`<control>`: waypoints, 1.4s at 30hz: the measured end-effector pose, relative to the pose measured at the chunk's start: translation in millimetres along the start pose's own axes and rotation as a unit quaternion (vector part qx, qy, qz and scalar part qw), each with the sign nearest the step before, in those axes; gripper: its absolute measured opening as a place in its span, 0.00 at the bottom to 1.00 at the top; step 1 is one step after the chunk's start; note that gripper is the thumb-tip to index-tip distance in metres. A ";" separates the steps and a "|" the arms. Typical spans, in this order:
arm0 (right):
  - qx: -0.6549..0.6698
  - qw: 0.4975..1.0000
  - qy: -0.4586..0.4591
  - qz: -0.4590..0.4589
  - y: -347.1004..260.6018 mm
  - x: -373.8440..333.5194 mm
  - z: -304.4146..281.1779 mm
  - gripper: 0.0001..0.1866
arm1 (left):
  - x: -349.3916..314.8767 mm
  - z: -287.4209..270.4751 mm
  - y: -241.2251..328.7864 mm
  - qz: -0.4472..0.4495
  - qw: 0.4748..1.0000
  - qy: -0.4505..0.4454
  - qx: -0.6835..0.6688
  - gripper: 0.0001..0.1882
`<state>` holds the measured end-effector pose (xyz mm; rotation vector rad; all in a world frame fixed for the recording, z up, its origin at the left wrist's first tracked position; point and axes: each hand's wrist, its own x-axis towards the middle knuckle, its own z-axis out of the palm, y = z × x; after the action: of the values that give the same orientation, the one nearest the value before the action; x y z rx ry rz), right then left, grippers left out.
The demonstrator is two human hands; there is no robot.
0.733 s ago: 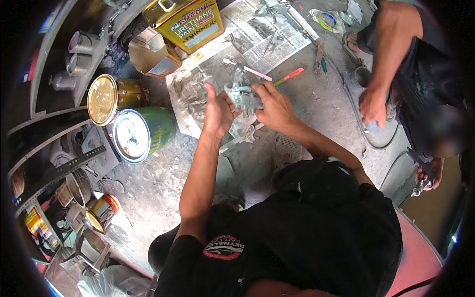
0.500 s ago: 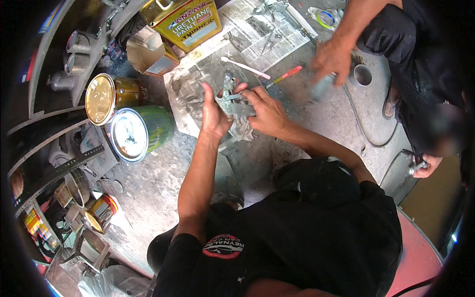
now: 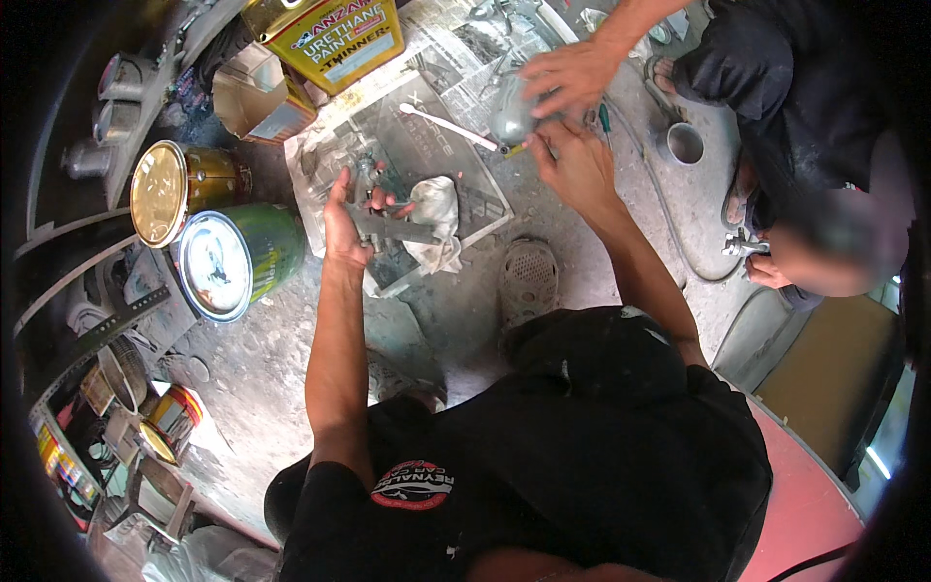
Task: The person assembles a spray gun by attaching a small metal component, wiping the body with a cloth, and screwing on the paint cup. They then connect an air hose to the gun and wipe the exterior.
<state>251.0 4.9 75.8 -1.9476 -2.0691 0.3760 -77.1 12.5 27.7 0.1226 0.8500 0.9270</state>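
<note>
Dusty floor (image 3: 267,383) surrounds everything; a green paint can (image 3: 279,238) stands left of the left hand (image 3: 346,231), which grasps the spray gun (image 3: 402,230) at its fingers. Now away from it, the right hand (image 3: 579,167), its grip unclear, nears a co-worker's hand (image 3: 577,76) at a grey cup (image 3: 509,114).

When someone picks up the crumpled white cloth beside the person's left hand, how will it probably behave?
The crumpled white cloth will probably hang floppy, since it lies in soft, irregular folds. It is likely light, as it looks thin. It seems unlikely to roll, because its shape is uneven.
</note>
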 end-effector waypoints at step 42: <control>0.715 0.593 -0.255 0.269 -41.4 6.8 11.5 0.20 | -7.9 54.0 1.0 -0.084 0.988 -0.126 0.023 0.29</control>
<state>208.0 9.1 80.7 -1.1950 -0.4819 2.0677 -42.9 20.8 69.5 0.1999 0.6363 0.7157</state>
